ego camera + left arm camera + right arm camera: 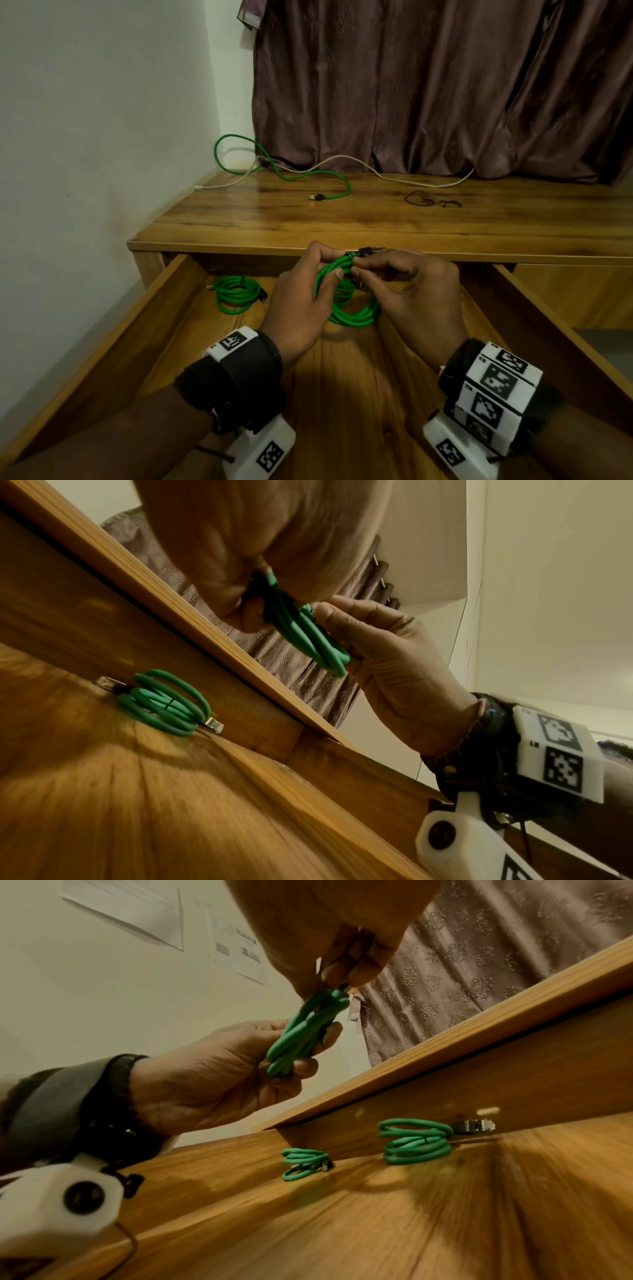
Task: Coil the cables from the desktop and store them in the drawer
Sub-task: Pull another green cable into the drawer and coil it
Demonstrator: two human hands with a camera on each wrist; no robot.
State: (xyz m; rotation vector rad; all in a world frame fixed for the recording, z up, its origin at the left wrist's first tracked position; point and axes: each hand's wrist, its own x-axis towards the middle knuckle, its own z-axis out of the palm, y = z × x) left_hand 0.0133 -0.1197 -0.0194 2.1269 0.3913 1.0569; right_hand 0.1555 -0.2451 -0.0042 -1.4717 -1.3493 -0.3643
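While both hands are working above the open drawer (178, 301), the left hand (301, 305) is gripping one green coiled cable (356, 313) and the right hand (411, 291) is pinching its top by a black tie (364, 251). Two more green coils (303, 1162) (416, 1141) are lying inside the drawer. One loose green cable (301, 173), one white cable (411, 178) and one thin black cord (419, 198) are lying on the desktop (376, 219).

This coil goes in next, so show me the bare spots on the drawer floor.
Bare drawer floor lies near the front, between the wrists, and along the right wall. The back is crowded: one stored coil toward the left corner, a second coil beside it. Left hand and right hand hold the third coil.
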